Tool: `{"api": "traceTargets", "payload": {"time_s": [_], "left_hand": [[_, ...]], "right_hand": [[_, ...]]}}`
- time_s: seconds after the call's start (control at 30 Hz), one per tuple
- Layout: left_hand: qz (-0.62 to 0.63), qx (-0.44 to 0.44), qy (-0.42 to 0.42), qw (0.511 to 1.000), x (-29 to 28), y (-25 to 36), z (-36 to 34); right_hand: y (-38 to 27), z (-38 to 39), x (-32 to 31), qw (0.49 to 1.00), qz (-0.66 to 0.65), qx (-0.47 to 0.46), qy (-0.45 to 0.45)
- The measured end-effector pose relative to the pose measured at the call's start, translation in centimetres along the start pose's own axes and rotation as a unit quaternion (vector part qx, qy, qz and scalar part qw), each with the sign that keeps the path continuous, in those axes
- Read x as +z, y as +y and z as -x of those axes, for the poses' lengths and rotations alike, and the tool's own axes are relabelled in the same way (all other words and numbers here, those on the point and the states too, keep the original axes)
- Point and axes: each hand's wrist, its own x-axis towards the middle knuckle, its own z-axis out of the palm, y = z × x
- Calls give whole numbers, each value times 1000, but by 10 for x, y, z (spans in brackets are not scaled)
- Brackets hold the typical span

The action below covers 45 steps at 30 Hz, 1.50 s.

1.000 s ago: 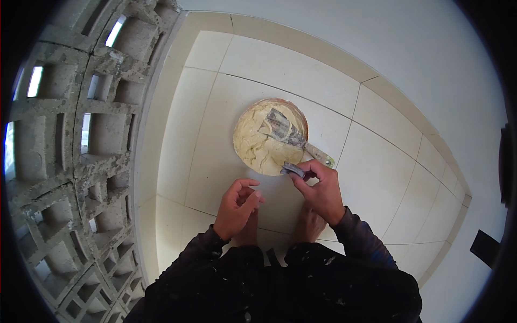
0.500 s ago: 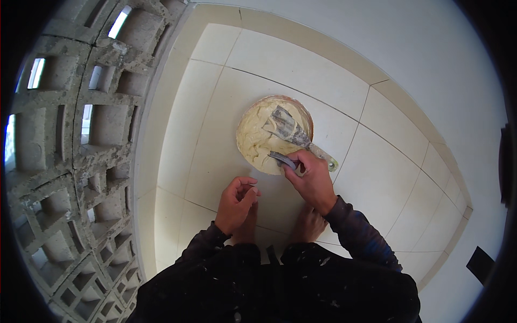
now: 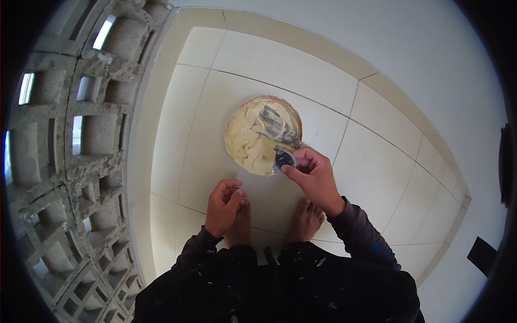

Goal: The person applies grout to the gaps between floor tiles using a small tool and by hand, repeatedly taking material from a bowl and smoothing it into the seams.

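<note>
At the lower edge of the frame, nearest, are dark trousers (image 3: 274, 296) flecked with pale spots, and dark sleeves run up from either side. Left of centre, the person's left grip (image 3: 222, 207), a bare hand, is loosely curled with the thumb close to the bent fingers; it looks empty. Right of centre, the right grip (image 3: 315, 175) is closed, thumb and fingers pinching a dark flat piece (image 3: 284, 157) with a curved edge and pale specks. That piece overlaps the lower right rim of a round container (image 3: 291, 105) near the middle of the frame; whether it touches the pale yellow paste (image 3: 245, 134) inside cannot be told. A putty knife (image 3: 276, 126) with a smeared blade lies on the paste, its handle slanting to the lower right, partly hidden by the right grip. Below the container, two bare feet (image 3: 307, 219) stand on the cream tiled floor (image 3: 388, 161). Beyond, a beige tile skirting (image 3: 312, 43) borders a pale wall (image 3: 431, 64) at upper right, and a grey openwork block wall (image 3: 107, 72) fills the left side
</note>
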Motion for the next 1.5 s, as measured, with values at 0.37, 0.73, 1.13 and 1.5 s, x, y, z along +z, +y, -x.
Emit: {"api": "traceTargets", "payload": {"time_s": [0.37, 0.73, 1.13, 1.5], "left_hand": [[-39, 24, 63, 997, -17, -5, -7], [-27, -38, 6, 999, -3, 10, -2], [-28, -53, -5, 998, -10, 6, -3], [-44, -35, 11, 998, -16, 5, -3]], "right_hand": [[-19, 14, -59, 979, 85, -153, 104], [-7, -6, 22, 861, 445, -237, -72], [4, 20, -1, 965, 240, 88, -66], [23, 17, 38, 956, -167, 240, 40]]}}
